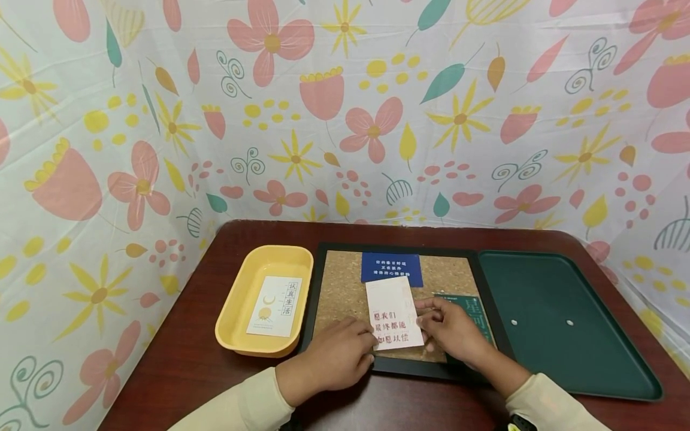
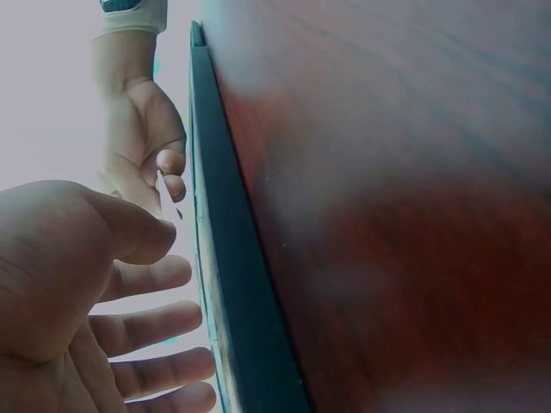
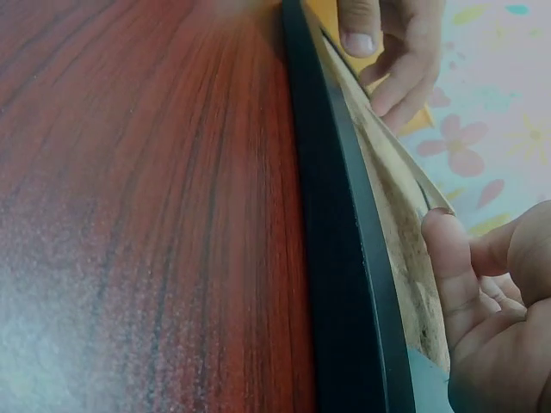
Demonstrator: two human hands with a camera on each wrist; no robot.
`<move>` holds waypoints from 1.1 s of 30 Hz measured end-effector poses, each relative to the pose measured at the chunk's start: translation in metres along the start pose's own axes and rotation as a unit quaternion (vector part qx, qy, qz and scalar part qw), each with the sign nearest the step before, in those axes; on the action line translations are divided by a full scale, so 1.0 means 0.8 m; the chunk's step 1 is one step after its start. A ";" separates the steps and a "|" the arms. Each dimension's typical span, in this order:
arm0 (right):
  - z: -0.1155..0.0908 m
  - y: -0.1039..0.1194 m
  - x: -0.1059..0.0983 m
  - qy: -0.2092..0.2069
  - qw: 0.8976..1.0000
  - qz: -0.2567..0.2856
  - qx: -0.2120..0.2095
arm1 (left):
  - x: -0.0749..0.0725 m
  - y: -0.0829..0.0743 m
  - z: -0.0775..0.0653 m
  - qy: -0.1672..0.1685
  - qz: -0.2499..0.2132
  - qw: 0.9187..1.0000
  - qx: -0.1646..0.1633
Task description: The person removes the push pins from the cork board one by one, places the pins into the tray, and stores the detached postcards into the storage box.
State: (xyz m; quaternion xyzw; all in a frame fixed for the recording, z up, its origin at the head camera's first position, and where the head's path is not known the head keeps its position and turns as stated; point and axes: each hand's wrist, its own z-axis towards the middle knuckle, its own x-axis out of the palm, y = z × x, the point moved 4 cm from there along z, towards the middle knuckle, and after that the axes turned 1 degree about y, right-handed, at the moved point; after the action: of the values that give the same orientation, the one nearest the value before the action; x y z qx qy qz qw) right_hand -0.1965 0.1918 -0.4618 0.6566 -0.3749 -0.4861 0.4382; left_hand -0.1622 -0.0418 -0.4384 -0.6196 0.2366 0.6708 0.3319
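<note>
A white card with red Chinese characters point(image 1: 395, 308) is held slightly tilted over the cork board point(image 1: 336, 293). My right hand point(image 1: 453, 329) pinches the card's right edge between thumb and fingers; the pinch also shows in the right wrist view, with the thumb point(image 3: 448, 245) at the edge. At the card's lower left edge is my left hand point(image 1: 339, 353), its fingertips right at the paper. In the left wrist view, the fingers of this hand point(image 2: 159, 323) are extended and spread. A blue card point(image 1: 390, 266) lies at the board's top, and a dark green card point(image 1: 477, 308) lies behind my right hand, partly hidden.
Left of the board stands a yellow basin point(image 1: 229, 326) with a white card point(image 1: 275, 305) in it. A dark green tray point(image 1: 582, 359) lies to the right, with two small white pins point(image 1: 569, 322) on it. Black framing point(image 1: 420, 369) edges the board on the brown table point(image 1: 178, 359).
</note>
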 end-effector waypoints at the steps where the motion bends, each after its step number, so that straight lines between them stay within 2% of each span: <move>1: 0.000 0.000 0.000 0.000 1.000 0.004 -0.001 | -0.001 0.001 0.000 -0.004 0.000 1.000 0.001; 18: 0.000 0.003 -0.001 0.005 0.998 0.058 -0.009 | -0.024 0.013 -0.002 -0.046 -0.012 0.999 -0.004; 28: -0.001 0.001 -0.003 0.007 0.997 0.072 0.003 | -0.049 0.034 -0.007 -0.092 -0.019 0.995 -0.028; 33: 0.000 -0.003 -0.003 0.001 0.997 0.078 0.017 | -0.062 0.049 -0.013 -0.126 -0.027 0.991 -0.047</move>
State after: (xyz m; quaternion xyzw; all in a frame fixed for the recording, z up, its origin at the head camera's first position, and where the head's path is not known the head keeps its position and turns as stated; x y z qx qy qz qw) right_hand -0.1966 0.1948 -0.4637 0.6333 -0.4325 -0.4432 0.4641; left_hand -0.1831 -0.0831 -0.3944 -0.5513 0.1446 0.7446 0.3476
